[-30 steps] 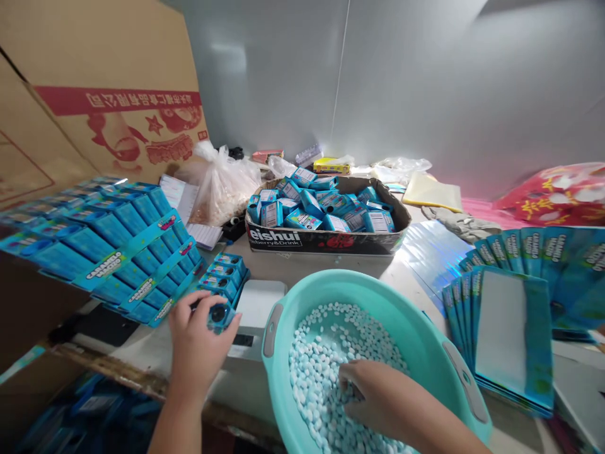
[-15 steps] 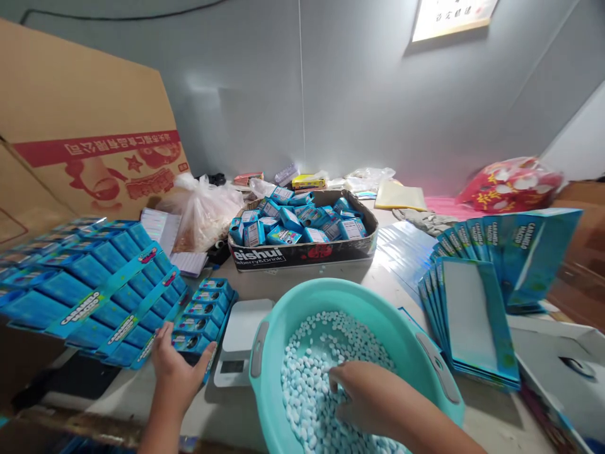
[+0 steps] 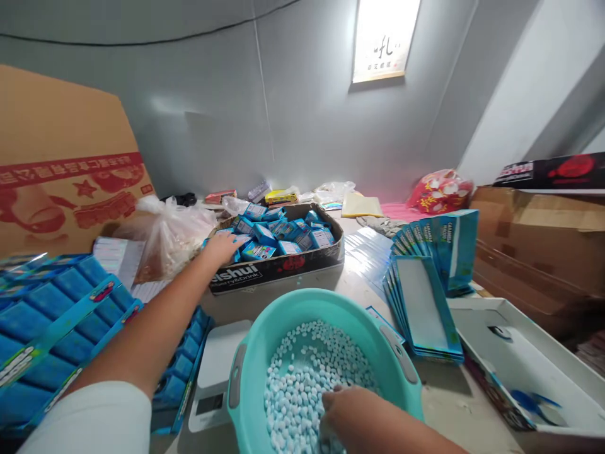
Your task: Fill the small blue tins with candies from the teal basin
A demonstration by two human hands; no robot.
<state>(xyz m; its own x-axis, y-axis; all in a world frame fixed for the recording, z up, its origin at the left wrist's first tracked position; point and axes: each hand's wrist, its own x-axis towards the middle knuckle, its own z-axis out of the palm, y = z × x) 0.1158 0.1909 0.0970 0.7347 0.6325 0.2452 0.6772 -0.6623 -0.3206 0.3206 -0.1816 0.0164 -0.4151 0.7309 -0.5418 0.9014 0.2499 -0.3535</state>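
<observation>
My left hand reaches to the left end of a black-sided carton heaped with small blue boxes; its fingers are spread over the boxes there. Low in the teal basin, my right hand is curled down among small pale candies, its fingertips buried, so what it grips is hidden. A white scale stands left of the basin. Beyond it, partly behind my left forearm, is a tray of blue boxes.
Stacked trays of blue boxes fill the left side, before a large cardboard box. Fanned blue folded cartons stand right of the basin, beside an open white box. A plastic bag lies behind my left forearm.
My left hand has left the blue box tray and moved forward to the carton of small boxes. My right hand is still in the candies, deeper. The view has turned right.
</observation>
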